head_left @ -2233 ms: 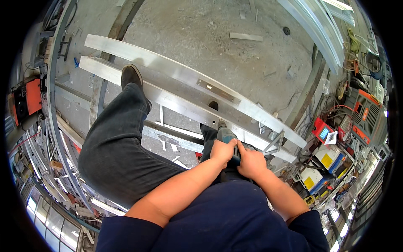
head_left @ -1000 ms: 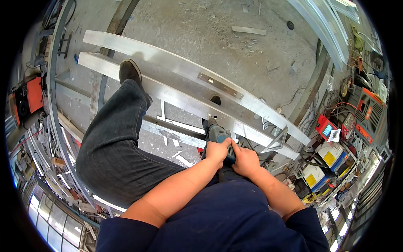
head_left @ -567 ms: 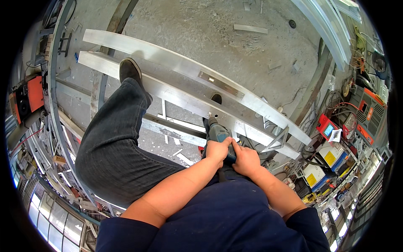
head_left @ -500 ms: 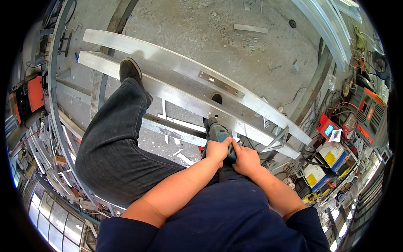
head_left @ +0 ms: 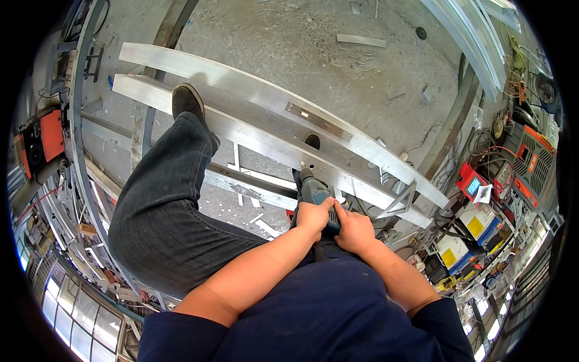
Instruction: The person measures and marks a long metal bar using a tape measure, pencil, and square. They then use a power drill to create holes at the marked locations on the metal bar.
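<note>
Both my left hand and my right hand are closed around the body of a dark blue-green power drill, close against my waist. The drill's front end points away from me and meets the near silver metal tube, beside a small dark hole in its face. My left shoe rests on this tube further left. Behind it runs a second silver tube, which carries a long metal plate with a cutout. The drill's grip and trigger are hidden by my hands.
A steel rail supports the tubes' right side. Red-and-grey machines, cables and tools crowd the right. Long metal profiles jut in at the upper right. Metal offcuts lie on the concrete floor. An orange-and-black machine stands left.
</note>
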`<move>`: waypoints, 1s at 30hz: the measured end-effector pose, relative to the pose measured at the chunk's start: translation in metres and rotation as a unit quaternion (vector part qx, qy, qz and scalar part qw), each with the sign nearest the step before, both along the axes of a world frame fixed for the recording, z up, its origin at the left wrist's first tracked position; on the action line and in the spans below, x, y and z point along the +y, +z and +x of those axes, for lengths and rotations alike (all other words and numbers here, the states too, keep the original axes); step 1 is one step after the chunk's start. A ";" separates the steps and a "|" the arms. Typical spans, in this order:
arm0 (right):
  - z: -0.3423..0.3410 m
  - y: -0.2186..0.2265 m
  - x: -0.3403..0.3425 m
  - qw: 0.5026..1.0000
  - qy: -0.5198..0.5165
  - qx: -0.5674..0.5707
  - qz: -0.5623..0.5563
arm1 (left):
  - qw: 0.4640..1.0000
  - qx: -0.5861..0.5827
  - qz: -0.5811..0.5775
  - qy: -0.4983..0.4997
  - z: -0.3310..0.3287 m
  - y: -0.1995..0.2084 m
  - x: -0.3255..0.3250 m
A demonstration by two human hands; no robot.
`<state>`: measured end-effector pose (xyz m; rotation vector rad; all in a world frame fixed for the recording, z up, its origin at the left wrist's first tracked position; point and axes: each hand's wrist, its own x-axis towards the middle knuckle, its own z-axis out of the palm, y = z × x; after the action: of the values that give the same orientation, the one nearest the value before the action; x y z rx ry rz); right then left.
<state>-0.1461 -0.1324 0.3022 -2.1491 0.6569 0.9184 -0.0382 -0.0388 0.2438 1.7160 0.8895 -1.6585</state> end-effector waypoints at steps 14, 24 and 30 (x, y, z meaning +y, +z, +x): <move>0.001 -0.001 0.000 1.000 0.001 0.009 0.003 | 1.000 -0.001 0.007 0.003 -0.001 -0.002 0.002; 0.000 -0.002 0.000 1.000 0.002 0.008 0.006 | 1.000 -0.011 0.022 -0.017 -0.012 -0.015 0.008; 0.004 0.001 -0.003 0.999 0.018 0.025 0.013 | 0.999 -0.003 0.028 -0.027 -0.003 -0.005 0.002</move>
<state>-0.1419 -0.1351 0.3033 -2.1280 0.6291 0.9978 -0.0414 -0.0367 0.2390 1.7964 0.9011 -1.6776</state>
